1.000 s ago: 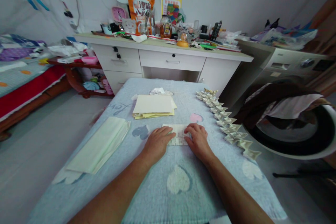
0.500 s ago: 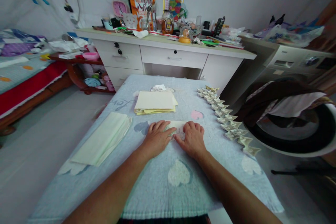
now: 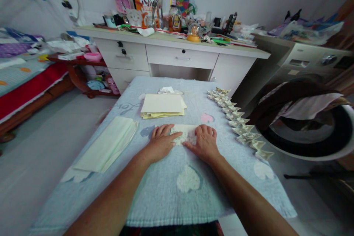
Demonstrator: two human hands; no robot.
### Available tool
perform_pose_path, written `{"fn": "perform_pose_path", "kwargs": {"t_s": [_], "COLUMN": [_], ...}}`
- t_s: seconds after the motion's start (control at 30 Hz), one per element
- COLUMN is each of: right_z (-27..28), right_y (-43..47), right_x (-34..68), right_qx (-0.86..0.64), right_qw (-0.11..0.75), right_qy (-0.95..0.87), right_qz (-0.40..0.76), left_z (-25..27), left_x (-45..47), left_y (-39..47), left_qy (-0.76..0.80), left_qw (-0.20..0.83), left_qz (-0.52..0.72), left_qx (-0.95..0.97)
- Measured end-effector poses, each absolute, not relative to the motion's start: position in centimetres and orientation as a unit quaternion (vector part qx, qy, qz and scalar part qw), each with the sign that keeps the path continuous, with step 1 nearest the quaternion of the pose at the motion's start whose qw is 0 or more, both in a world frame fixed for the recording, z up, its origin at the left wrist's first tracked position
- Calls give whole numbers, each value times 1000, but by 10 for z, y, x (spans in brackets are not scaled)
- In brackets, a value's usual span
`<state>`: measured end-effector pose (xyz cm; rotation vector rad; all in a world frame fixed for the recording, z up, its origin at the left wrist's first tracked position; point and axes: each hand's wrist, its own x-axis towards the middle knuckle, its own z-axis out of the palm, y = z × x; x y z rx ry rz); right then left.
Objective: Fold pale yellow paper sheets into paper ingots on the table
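Observation:
A small folded strip of printed paper (image 3: 183, 131) lies flat on the cloth-covered table in front of me. On its left end rests my left hand (image 3: 163, 142), fingers spread flat and the index finger stretched across the print. My right hand (image 3: 205, 141) lies over the right end, its thumb at the near edge and the other fingers apart from it, slightly bent. Both hands touch the paper from above and cover its ends. Just beyond is a stack of cream paper sheets (image 3: 163, 104).
A pile of pale green folded paper (image 3: 106, 145) lies at left. A row of pointed folded-paper pieces (image 3: 238, 120) runs along the right side of the table (image 3: 155, 199). Crumpled white tissue (image 3: 166, 90) sits behind the stack. A cluttered desk (image 3: 171, 38) and washing machine (image 3: 301, 66) stand beyond.
My left hand has slid left along the paper, and the right hand has shifted slightly, so more of the printed middle shows. The whole view has tilted slightly.

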<state>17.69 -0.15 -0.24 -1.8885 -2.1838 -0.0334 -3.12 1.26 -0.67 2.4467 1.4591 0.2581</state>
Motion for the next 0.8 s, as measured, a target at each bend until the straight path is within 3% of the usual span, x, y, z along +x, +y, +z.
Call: {"fn": "perform_pose_path", "kwargs": {"t_s": [0.57,0.8], "right_z": [5,16], "right_y": [4,5], "right_x": [242,233], "right_qx": [-654,-564], "right_qw": [124,245], "right_qy": [-737,-775], "right_qz": [121,147], "left_z": [12,14], "left_x": [-43,-47], "left_y": [15,19], "left_qy": [489,475], "left_qw": [212,262], "left_qz": [41,121], "left_qx": [845,831]}}
